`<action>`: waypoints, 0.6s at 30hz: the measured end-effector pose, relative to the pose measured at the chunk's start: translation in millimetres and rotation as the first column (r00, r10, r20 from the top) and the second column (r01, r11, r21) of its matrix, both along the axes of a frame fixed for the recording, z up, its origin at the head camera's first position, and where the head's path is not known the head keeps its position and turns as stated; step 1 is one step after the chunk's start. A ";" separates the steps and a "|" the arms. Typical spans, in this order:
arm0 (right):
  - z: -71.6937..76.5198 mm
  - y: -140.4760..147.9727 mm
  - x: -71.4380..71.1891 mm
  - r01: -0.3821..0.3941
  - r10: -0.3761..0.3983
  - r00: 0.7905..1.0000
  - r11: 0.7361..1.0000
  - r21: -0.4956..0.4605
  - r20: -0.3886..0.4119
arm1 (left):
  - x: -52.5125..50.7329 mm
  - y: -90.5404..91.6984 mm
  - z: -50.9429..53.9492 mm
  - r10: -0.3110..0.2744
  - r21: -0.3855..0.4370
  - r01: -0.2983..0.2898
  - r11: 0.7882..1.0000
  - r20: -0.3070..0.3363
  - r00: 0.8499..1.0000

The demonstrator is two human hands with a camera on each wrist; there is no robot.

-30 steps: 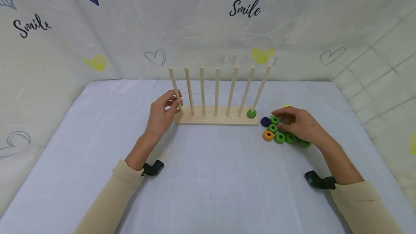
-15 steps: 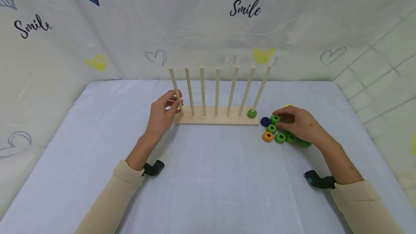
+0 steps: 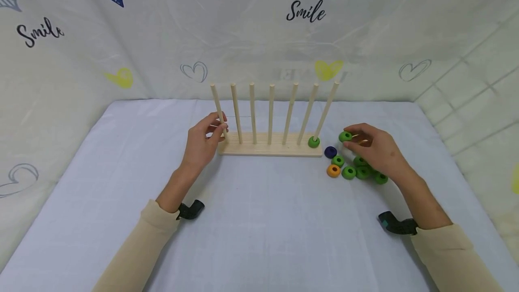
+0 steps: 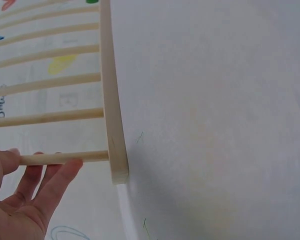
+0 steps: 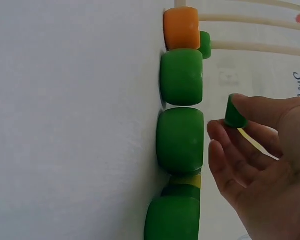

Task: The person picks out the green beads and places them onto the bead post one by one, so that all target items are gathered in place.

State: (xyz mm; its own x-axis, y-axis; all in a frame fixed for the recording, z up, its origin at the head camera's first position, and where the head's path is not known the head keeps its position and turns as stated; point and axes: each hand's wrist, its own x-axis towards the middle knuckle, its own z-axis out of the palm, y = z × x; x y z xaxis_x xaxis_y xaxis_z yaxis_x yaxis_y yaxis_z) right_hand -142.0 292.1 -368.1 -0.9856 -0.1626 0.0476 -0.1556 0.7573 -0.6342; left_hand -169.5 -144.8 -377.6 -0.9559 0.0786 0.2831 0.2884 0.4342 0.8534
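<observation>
A wooden rack [image 3: 269, 149] with several upright pegs stands on the table, a green bead [image 3: 314, 142] at the foot of its rightmost peg. My left hand [image 3: 203, 141] grips the leftmost peg [image 4: 92, 156] low down, thumb and fingertips touching it in the left wrist view. My right hand [image 3: 377, 148] pinches a green bead [image 3: 345, 136] between thumb and fingers, raised off the table to the right of the rack. In the right wrist view that held bead [image 5: 235, 112] is partly covered by the thumb.
Loose beads lie right of the rack under my right hand: a dark blue bead [image 3: 330, 152], an orange bead [image 3: 334, 171] and several green beads [image 3: 349, 173]. A bit of yellow bead [image 5: 187, 180] shows among them. A printed cloth backdrop [image 3: 251, 35] rises behind the table.
My right hand has picked a green bead from beside the dark blue one and lifted it up and slightly away. The left hand stays on its peg.
</observation>
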 end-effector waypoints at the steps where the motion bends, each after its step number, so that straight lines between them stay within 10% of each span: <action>1: 1.1 -0.6 -0.4 0.009 -0.009 1.000 1.000 -0.014 -0.009 | 0.3 0.0 0.2 0.001 0.003 -0.001 1.000 0.002 1.000; 18: 21.3 -14.7 -5.6 0.059 -0.104 0.979 0.969 -0.241 -0.178 | 0.2 0.6 0.0 0.007 0.001 -0.007 1.000 0.008 1.000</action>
